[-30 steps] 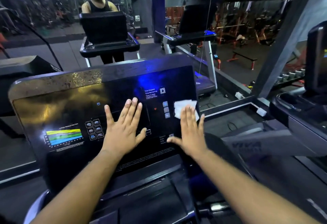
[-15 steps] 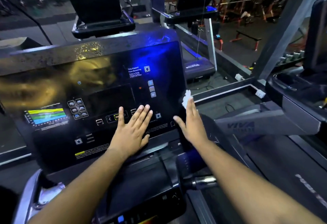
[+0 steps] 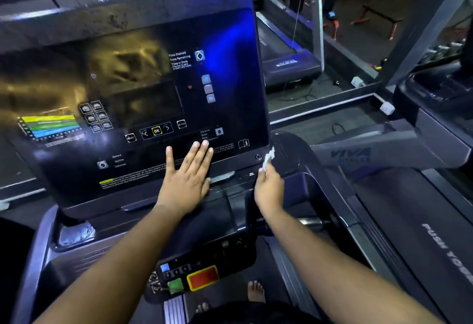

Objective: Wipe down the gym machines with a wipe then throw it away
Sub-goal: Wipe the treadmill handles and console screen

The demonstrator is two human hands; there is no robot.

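Pinching wipe (image 3: 268,158) upright, right hand (image 3: 268,190) beside console (image 3: 230,41).

Below your hands, your bare toes (image 3: 256,291) show on the belt; well beyond them stands a red bench (image 3: 378,17).

Head view, looking down, console (image 3: 133,88) close (wide-angle)

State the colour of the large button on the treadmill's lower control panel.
Red, with a yellow border; head view.
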